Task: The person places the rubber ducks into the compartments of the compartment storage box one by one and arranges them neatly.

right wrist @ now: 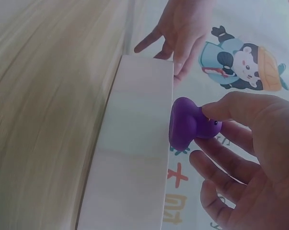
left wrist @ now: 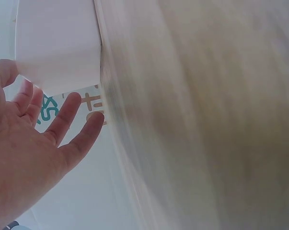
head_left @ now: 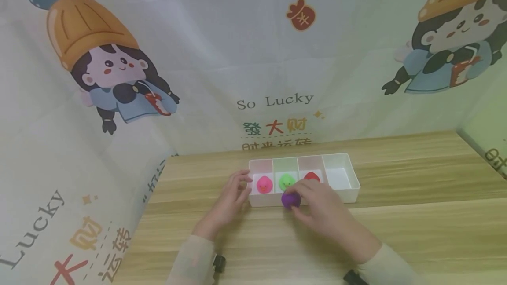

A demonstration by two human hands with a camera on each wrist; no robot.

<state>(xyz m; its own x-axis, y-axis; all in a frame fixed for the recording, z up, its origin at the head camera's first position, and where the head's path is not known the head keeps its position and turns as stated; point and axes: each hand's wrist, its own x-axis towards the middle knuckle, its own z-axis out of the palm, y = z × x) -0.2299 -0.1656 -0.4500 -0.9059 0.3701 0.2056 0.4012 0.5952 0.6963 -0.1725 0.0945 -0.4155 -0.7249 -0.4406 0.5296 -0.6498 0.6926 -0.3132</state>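
Note:
A purple rubber duck [right wrist: 188, 123] is pinched by its head between the thumb and fingers of my right hand [head_left: 322, 208]. It is held at the front wall of a white divided box [head_left: 352, 195], close by the rim. Inside the box, a pink duck [head_left: 264, 184] sits in the leftmost compartment and a green duck [head_left: 286, 182] in the one beside it. A red duck [head_left: 312, 177] occupies the third, partly hidden behind my right hand. My left hand [head_left: 229, 199] rests at the box's left end, its fingers loosely spread, as the left wrist view shows.
The box stands on a wood-grain table [head_left: 416, 223], and its rightmost compartment [head_left: 338, 177] shows a bare white floor. Behind the table hangs a pale cloth [head_left: 214, 56] printed with cartoon figures and lettering. A second cloth side [head_left: 59, 166] borders the table on the left.

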